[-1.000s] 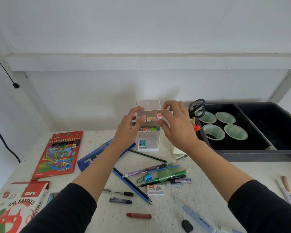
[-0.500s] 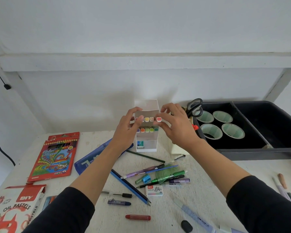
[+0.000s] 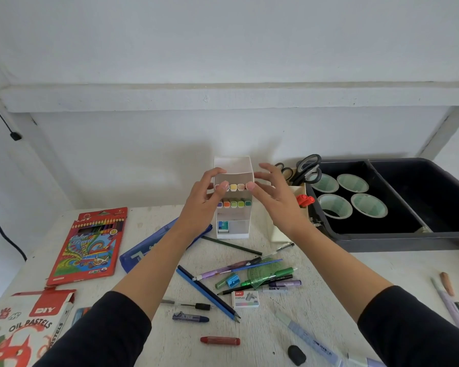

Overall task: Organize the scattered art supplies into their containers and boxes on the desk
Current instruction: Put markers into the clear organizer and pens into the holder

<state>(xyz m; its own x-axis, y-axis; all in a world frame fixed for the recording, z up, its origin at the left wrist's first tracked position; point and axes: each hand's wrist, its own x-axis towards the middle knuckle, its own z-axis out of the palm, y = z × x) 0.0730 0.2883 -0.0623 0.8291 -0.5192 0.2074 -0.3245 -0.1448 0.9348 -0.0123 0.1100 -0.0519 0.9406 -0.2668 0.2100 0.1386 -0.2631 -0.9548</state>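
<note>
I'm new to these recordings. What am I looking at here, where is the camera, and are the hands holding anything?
No machine here: a person's two bare hands, filmed by a wide-angle camera worn on the head, looking down at a white desk. The left hand and right hand touch the top row of pastel markers in a white tiered marker stand; neither lifts anything. Loose pens, a red crayon, a small white staples box and a red coloured-pencil box lie around. A dark grey divided bin holding four tape rolls sits on the right.
</note>
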